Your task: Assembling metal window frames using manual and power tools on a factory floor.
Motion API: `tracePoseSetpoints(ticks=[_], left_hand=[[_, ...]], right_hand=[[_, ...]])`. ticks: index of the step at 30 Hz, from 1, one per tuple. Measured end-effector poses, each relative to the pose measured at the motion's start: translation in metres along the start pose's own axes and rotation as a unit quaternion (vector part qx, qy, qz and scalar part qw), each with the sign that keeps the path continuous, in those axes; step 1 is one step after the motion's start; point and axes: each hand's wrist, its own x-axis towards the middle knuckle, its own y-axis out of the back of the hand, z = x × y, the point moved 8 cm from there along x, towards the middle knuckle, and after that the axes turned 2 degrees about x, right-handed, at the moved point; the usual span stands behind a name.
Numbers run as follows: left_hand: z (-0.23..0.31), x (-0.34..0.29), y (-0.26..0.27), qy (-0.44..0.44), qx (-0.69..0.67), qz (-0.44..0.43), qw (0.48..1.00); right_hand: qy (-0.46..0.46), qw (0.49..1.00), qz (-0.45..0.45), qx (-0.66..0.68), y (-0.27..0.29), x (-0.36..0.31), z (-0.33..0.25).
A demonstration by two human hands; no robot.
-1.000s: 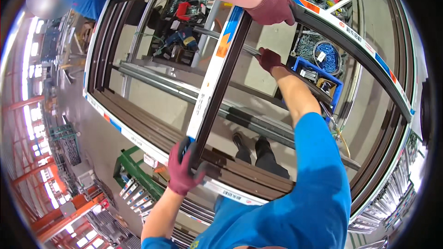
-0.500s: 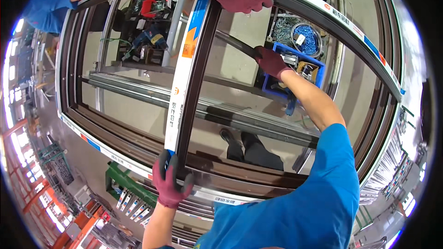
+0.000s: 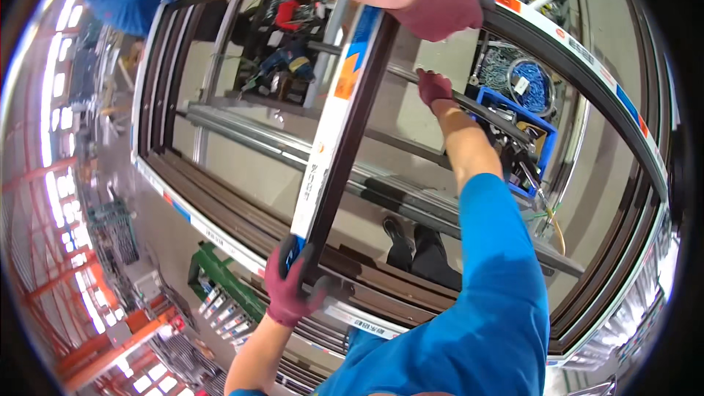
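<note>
A large dark brown metal frame (image 3: 392,306) with printed protective tape lies before me, a taped crossbar (image 3: 334,128) dividing it. My left hand (image 3: 292,290), in a maroon glove with dark fingertips, rests where the crossbar meets the near rail, its fingers spread. Down through the right opening reaches my right hand (image 3: 435,92), in the same kind of glove, closed around a long dark bar (image 3: 477,108). The bar runs slantwise below the frame, its right part over a blue bin (image 3: 544,165). A co-worker's gloved hand (image 3: 444,6) lies on the far rail near the crossbar's far end.
Below the frame are metal rails (image 3: 257,132), a wire bowl of blue screws (image 3: 532,84) and a cordless drill (image 3: 293,62) among loose tools. A green metal stand (image 3: 220,271) is at lower left. My feet (image 3: 396,231) show through the opening.
The view has shifted, so the frame appears farther right. The dark bar now extends past my right hand over the blue bin. My left hand stays at the same joint.
</note>
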Motion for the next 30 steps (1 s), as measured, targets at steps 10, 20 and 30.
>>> tracePoseSetpoints(ticks=[10,20,30], left_hand=[[-0.006,-0.011,0.002,-0.003,-0.064,0.026,0.998],[0.011,-0.003,0.007,-0.039,-0.066,0.020,0.997],[0.022,-0.009,0.012,-0.031,-0.070,0.035,0.997]], right_hand=[[0.206,0.943,0.230,0.122,0.154,-0.159,-0.054],[0.023,0.770,0.607,-0.198,0.529,-0.246,0.108],[0.030,0.900,0.369,-0.229,0.429,-0.282,0.156]])
